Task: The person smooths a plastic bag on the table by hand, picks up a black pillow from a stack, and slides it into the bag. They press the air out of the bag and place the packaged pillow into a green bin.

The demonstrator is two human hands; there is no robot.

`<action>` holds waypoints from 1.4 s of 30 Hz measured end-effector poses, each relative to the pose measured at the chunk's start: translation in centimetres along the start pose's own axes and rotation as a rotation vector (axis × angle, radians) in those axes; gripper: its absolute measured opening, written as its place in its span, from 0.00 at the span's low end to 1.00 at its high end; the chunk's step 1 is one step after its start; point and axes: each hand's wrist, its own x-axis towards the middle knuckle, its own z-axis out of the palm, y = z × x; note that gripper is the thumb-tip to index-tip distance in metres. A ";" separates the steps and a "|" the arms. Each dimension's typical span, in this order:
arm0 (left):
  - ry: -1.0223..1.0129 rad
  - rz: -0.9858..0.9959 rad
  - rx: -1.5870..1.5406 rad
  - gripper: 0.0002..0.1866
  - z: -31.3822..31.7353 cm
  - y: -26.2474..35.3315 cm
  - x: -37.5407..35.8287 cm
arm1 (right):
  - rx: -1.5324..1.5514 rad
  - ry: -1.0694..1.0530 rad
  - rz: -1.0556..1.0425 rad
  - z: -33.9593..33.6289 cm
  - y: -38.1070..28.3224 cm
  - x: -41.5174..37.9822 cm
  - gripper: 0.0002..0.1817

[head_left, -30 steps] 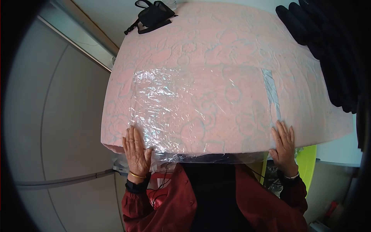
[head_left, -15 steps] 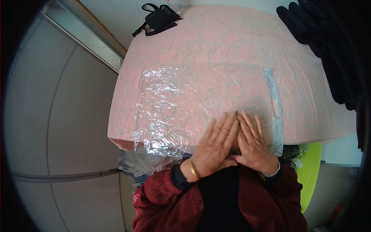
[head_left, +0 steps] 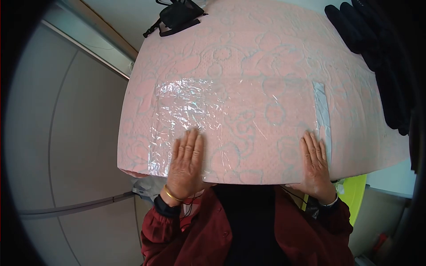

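A clear plastic bag [head_left: 184,104] is spread flat over a pink patterned cloth [head_left: 248,53], crinkled and shiny on its left part. Down its right side runs a pale silvery strip [head_left: 321,102]. My left hand [head_left: 186,162] lies on the left half of the plastic near the cloth's front edge, fingers stretched forward. Close to the lower end of the strip, my right hand [head_left: 316,166] rests flat with its fingers extended. Neither hand grips anything.
A small black bag [head_left: 177,17] with straps sits at the far left corner. Dark padded fabric [head_left: 377,66] lies along the right side. A lime-green container [head_left: 356,195] stands below the front right edge, and a grey cabinet [head_left: 84,128] is at left.
My hands were together near the front middle and have moved apart, the left one leftward and the right one rightward. The plastic's front edge now lies flatter along the cloth's edge.
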 end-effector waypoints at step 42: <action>0.009 0.201 -0.010 0.57 2.3 5.4 2.8 | 0.039 -0.085 -0.124 -0.4 -1.0 1.0 0.64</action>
